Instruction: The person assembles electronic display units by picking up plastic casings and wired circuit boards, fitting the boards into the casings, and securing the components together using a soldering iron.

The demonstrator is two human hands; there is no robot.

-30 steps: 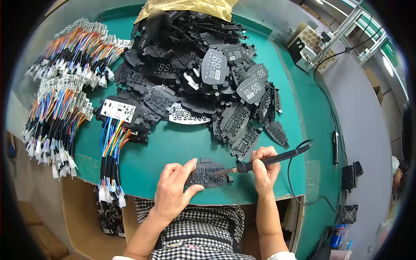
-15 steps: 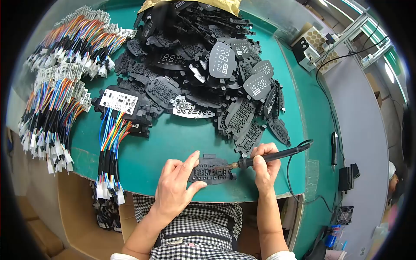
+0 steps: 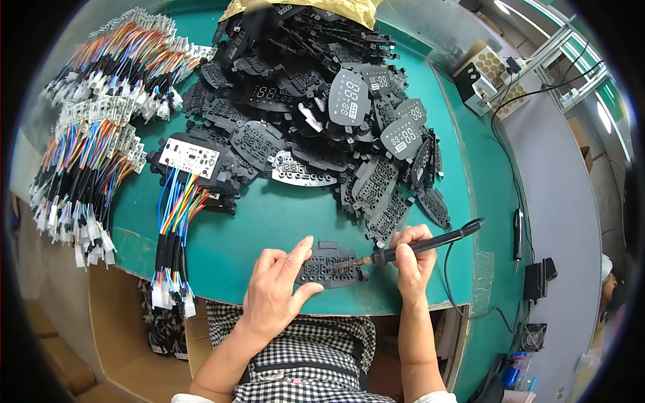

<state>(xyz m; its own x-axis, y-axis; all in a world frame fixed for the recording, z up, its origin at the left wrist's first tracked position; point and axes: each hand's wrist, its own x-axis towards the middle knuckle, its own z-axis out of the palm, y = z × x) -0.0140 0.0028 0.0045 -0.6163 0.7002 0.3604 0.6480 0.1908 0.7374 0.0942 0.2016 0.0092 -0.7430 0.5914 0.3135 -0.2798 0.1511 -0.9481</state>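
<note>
A dark plastic panel point(image 3: 330, 267) lies flat on the green table point(image 3: 248, 228) near its front edge. My left hand point(image 3: 274, 285) grips the panel's left end between thumb and fingers. In my right hand point(image 3: 411, 258) is a black soldering iron point(image 3: 437, 240), held like a pen. Its metal tip points left and reaches over the middle of the panel; whether it touches is too small to tell. Behind the panel rises a large pile of similar black panels point(image 3: 255, 144), some with digit-shaped windows.
Bundles of wired white boards point(image 3: 94, 141) lie at the left. One white board point(image 3: 189, 158) with coloured wires rests beside the pile. A yellow bag point(image 3: 336, 9) is at the back. The iron's cable loops at right, near a black pen-like tool point(image 3: 518, 234) and a small fan point(image 3: 534, 336).
The camera view has shifted slightly, moving the table's contents in the picture. My left hand still grips the panel, and the iron's tip stays over it with only a slight shift.
</note>
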